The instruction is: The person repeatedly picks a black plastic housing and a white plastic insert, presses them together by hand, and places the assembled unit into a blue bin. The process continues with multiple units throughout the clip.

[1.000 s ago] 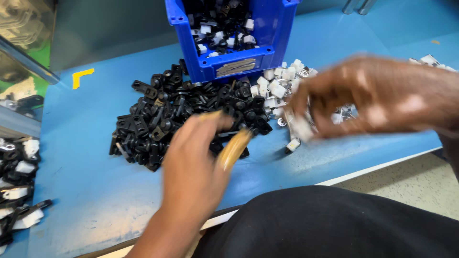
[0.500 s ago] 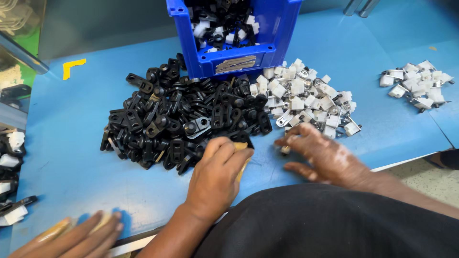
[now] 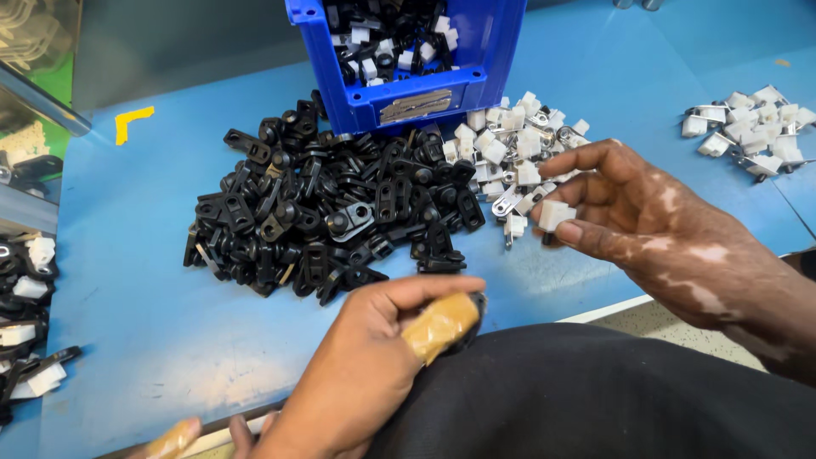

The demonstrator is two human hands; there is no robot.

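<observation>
Two heaps unspent: black clips [image 3: 323, 212], white pieces [image 3: 518, 157]. Right hand [image 3: 654, 229] pinching one white block [image 3: 555, 214] above table [image 3: 127, 280]; left hand [image 3: 374, 365] clenched on black part [image 3: 472, 310]. Bin [image 3: 408, 93] part-filled, plenty left.

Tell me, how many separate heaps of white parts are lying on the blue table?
2. One heap of white parts lies beside the blue bin, in front of the right hand. The other white heap lies at the far right. More may lie outside the view.

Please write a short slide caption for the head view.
Right hand holds white clip; left hand rests near black parts pile.
</observation>
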